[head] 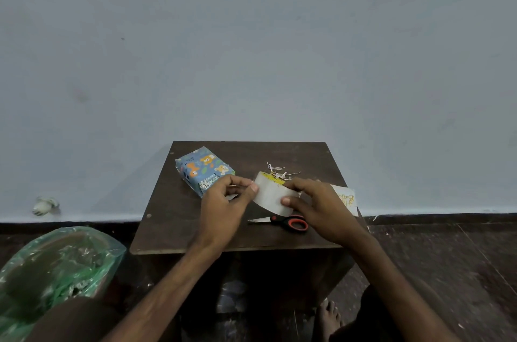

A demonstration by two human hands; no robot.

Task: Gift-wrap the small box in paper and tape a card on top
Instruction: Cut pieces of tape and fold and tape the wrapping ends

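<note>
Head camera, looking down on a small dark worktop [167, 230] set against a pale wall: a person works a wide tape roll [272, 196] held just above the surface. The right hand [316, 202] grips the roll, thumb pressed on its outer face and fingers curled over the far side. The left hand [223, 202] pinches at the roll's near edge with thumb and fingertips, apparently picking for the loose end of the tape.

The small box [205, 169] lies at the back left of the worktop, already covered in blue animal-print paper, with its visible faces folded closed. The wrapping itself looks finished. The card [345, 199], pale with yellow lettering, lies at the right edge, partly hidden behind the right wrist and well apart from the box, so fixing it on top is the step that remains. Red-handled scissors [282, 222] rest closed on the worktop below the roll, ready for cutting a strip. Paper shreds [279, 169] lie scattered behind the roll. A green plastic bag [56, 266] sits on the floor to the left.
</note>
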